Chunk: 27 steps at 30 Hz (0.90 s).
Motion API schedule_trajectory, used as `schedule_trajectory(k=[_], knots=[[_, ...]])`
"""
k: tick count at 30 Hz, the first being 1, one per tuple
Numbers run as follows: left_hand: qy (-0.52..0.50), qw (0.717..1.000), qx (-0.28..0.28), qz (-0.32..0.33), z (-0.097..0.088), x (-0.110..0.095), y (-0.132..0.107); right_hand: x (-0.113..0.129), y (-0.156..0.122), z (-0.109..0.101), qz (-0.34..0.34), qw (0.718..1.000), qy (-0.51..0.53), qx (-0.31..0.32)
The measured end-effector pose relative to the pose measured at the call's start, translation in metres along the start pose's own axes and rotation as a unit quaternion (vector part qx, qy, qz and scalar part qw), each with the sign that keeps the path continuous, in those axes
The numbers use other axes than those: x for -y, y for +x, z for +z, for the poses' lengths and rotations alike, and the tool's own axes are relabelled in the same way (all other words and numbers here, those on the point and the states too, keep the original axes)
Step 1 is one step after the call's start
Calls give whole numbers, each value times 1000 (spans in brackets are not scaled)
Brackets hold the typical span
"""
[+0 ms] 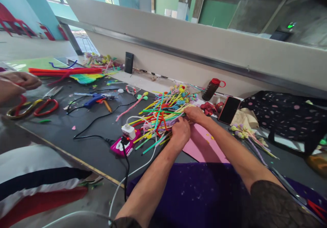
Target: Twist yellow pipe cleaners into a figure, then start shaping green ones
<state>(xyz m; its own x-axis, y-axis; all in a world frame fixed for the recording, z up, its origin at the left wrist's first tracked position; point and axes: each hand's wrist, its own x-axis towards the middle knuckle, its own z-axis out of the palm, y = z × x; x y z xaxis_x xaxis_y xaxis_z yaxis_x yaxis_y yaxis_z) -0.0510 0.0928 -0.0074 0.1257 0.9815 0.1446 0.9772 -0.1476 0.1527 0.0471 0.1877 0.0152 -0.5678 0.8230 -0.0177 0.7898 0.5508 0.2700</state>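
Observation:
A heap of pipe-cleaner flowers (159, 114) with yellow, green, red, purple and blue stems lies before me. At its right edge my left hand (181, 131) is closed, its curled fingers among the stems. Just beyond it, my right hand (196, 115) is closed too, bent over the same stems and nearly touching the left. The fingertips of both are partly hidden, so the exact stems gripped cannot be made out. Beneath my right forearm lies a pink sheet (203, 143) with small yellow scraps on it.
A purple power strip (122, 146) with white plug and cables sits left of the heap. Farther left are a glue gun (94, 100), red-handled scissors (47, 106) and a co-worker's hand (22, 80). Beyond stand a bottle (211, 90), a phone (229, 110) and a dark bag (288, 119).

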Motion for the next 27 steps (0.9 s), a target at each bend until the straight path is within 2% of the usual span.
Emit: schedule_trajectory(k=[6,10,16,21,25,27], knots=[[-1,997,54,53,-2,-4,-2,-10,-14,-19,20,998,-18,-51],[3,998,50,41,0,-1,0,-22,-22,-27,61,995,-31,-79],[3,998,33,48,5,5,2,-44,-37,-27,168,981,10,-93],[5,998,37,44,7,5,2,-66,-50,-27,228,962,65,-132],[7,998,36,45,7,6,3,-87,-57,-27,275,937,85,-200],[7,998,35,46,7,6,3,-94,-59,-25,274,927,114,-228]])
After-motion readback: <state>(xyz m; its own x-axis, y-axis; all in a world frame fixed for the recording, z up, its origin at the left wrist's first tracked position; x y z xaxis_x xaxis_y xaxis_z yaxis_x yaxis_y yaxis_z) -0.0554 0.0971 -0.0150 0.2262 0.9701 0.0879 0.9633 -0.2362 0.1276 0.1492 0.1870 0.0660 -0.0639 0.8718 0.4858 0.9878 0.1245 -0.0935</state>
